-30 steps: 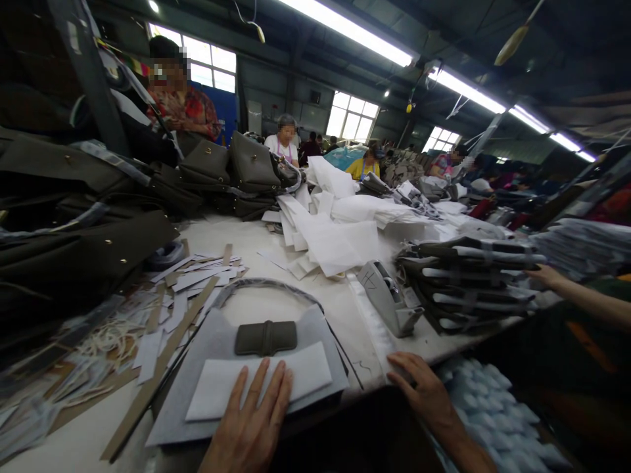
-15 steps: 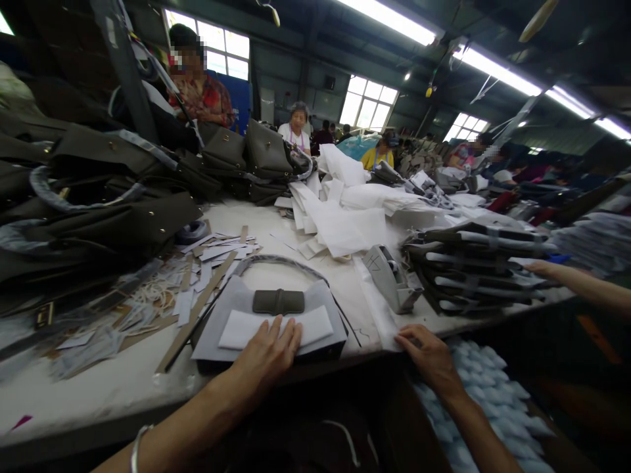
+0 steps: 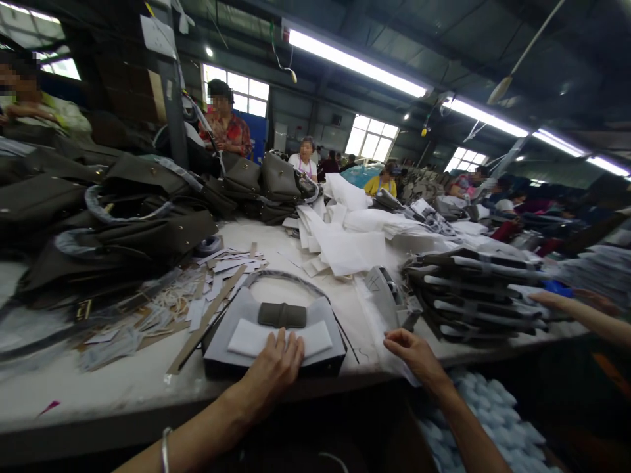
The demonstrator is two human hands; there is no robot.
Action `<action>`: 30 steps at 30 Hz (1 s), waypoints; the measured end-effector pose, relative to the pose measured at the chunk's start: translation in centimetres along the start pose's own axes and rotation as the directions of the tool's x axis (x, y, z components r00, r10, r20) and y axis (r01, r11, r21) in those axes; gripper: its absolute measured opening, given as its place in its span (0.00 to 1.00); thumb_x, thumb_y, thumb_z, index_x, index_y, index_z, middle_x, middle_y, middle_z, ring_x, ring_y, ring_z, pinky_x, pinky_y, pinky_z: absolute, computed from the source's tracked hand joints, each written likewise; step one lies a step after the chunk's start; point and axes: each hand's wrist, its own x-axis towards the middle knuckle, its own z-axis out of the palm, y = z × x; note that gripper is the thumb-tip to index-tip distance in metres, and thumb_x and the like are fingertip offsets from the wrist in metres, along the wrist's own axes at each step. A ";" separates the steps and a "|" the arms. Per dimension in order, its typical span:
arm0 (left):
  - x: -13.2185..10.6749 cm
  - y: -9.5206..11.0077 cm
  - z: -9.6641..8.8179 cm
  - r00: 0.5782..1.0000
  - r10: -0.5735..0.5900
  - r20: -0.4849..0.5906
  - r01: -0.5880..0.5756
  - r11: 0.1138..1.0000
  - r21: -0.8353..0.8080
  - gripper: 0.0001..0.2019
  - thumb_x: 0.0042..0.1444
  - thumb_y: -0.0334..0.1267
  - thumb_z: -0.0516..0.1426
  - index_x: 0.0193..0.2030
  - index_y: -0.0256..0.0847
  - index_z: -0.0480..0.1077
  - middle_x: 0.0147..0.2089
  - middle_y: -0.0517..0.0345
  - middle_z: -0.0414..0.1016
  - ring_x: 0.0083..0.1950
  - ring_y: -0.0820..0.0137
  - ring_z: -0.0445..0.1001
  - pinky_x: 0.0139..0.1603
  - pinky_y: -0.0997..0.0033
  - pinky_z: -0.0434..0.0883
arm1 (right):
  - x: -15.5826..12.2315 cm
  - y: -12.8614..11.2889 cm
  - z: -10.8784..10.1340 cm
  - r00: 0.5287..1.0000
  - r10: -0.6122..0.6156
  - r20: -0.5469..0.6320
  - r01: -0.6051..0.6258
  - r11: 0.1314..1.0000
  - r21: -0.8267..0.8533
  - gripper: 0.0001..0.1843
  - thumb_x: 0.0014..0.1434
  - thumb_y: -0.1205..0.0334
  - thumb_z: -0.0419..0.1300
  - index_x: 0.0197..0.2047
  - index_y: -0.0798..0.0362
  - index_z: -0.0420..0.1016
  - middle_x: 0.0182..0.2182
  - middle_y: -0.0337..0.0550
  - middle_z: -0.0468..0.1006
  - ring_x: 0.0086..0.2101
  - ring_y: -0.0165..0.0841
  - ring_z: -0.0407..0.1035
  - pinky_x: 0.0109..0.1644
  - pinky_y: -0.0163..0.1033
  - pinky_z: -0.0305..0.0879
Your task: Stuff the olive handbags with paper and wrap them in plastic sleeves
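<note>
A dark handbag (image 3: 315,365) lies on the table in front of me, its wrapped handle (image 3: 290,277) arching away at the back. Pale grey sheeting (image 3: 249,309) covers most of it, around a dark olive flap piece (image 3: 282,315). My left hand (image 3: 279,358) is open, fingers laid flat on a folded white foam sheet (image 3: 241,339) on the bag. To the right, my right hand (image 3: 417,355) pinches a translucent plastic sheet (image 3: 372,315) at the table edge. Just beyond it stands a grey tape dispenser (image 3: 380,286) with marks written on its side.
Dark bags (image 3: 162,230) are heaped at left, near card strips (image 3: 221,266) and plastic scraps. White foam sheets (image 3: 345,243) pile up behind. Stacked wrapped pieces (image 3: 473,295) stand right, where another person's hand (image 3: 552,301) reaches in. Pale blue puffy packs (image 3: 483,401) lie below the table edge.
My right hand has lifted the near end of the plastic sheet and drawn it slightly left. My left hand stays on the foam. The view has shifted, showing more at left.
</note>
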 end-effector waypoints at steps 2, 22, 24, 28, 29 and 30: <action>0.1 0.2 0.1 1.000 -0.006 0.008 0.006 1.000 0.000 0.22 0.63 0.28 0.51 0.64 0.29 0.64 0.58 0.30 0.71 0.60 0.45 0.72 0.54 0.43 0.71 | 0.3 -0.1 0.1 1.000 0.008 -0.015 -0.008 1.000 0.024 0.22 0.47 0.40 0.63 0.29 0.53 0.79 0.31 0.46 0.82 0.34 0.41 0.75 0.41 0.41 0.69; 0.3 -3.5 -2.0 0.993 0.040 0.109 -0.009 0.963 -0.268 0.31 0.52 0.24 0.55 0.66 0.33 0.60 0.62 0.37 0.69 0.62 0.51 0.69 0.57 0.54 0.71 | 1.8 1.4 -0.3 0.984 0.022 -0.175 -0.038 0.995 -0.088 0.24 0.48 0.38 0.61 0.29 0.51 0.82 0.28 0.44 0.83 0.32 0.43 0.77 0.38 0.44 0.72; 0.2 -4.7 -2.4 0.996 0.035 0.084 -0.004 0.941 -0.337 0.34 0.49 0.24 0.55 0.66 0.33 0.58 0.65 0.40 0.67 0.65 0.54 0.67 0.61 0.57 0.69 | 2.1 0.2 -0.6 0.986 0.022 -0.163 -0.030 0.998 -0.046 0.27 0.49 0.36 0.60 0.32 0.53 0.83 0.32 0.47 0.84 0.36 0.45 0.78 0.42 0.45 0.72; 0.4 -6.9 -3.0 0.996 -0.079 -0.033 0.059 0.915 -0.399 0.31 0.50 0.25 0.53 0.64 0.31 0.60 0.62 0.42 0.71 0.63 0.58 0.70 0.62 0.61 0.69 | 1.6 -4.1 1.5 0.997 -0.048 -0.055 0.049 0.999 0.018 0.21 0.52 0.40 0.62 0.29 0.51 0.81 0.45 0.49 0.83 0.47 0.46 0.76 0.57 0.48 0.67; 0.5 -7.4 -3.1 0.990 -0.122 -0.070 0.082 0.904 -0.420 0.30 0.50 0.26 0.52 0.63 0.31 0.61 0.61 0.42 0.72 0.62 0.60 0.71 0.61 0.62 0.70 | 1.0 -5.3 2.7 0.996 -0.086 -0.005 0.086 0.996 0.029 0.19 0.53 0.42 0.63 0.28 0.50 0.80 0.47 0.49 0.82 0.49 0.46 0.75 0.59 0.49 0.64; 0.5 -8.0 -3.2 0.981 -0.164 -0.104 0.102 0.891 -0.443 0.29 0.51 0.27 0.52 0.63 0.31 0.61 0.60 0.42 0.73 0.60 0.61 0.73 0.59 0.63 0.71 | 0.4 -6.4 4.1 0.991 -0.126 0.055 0.124 0.991 0.041 0.17 0.54 0.44 0.63 0.27 0.50 0.79 0.48 0.49 0.81 0.50 0.46 0.74 0.61 0.50 0.63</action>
